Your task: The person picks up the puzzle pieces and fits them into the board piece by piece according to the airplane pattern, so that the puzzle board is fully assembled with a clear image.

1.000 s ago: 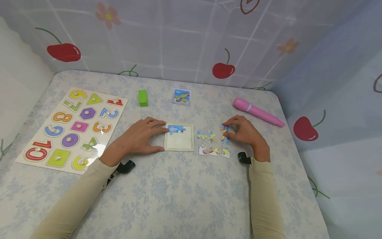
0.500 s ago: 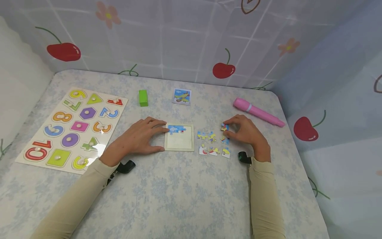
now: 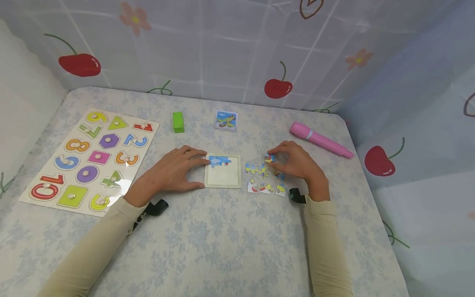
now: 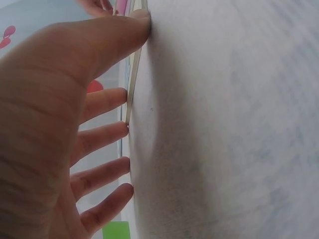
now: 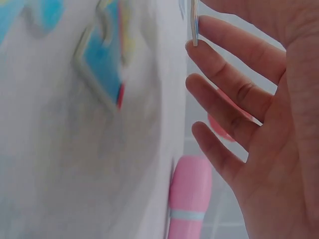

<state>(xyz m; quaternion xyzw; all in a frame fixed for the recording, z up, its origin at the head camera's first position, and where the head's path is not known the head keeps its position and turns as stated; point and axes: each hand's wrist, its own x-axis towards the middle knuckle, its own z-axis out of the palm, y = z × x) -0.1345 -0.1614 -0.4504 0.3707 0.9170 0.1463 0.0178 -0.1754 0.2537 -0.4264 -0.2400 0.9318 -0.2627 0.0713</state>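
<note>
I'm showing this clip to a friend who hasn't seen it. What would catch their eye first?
Probably the two hands at mid-table: the left hand steadies a small puzzle tray with one blue piece in, while the right hand pinches a puzzle piece above the loose pieces. Next, the bright number board far left and the pink marker at the right.

Two hands [image 3: 174, 169], one puzzle tray [image 3: 222, 179], one pink marker [image 3: 320, 140], one green block [image 3: 178, 122]

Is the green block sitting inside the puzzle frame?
No, the green block lies on the table farther back, apart from the puzzle frame, which the left hand touches at its edge.
</note>
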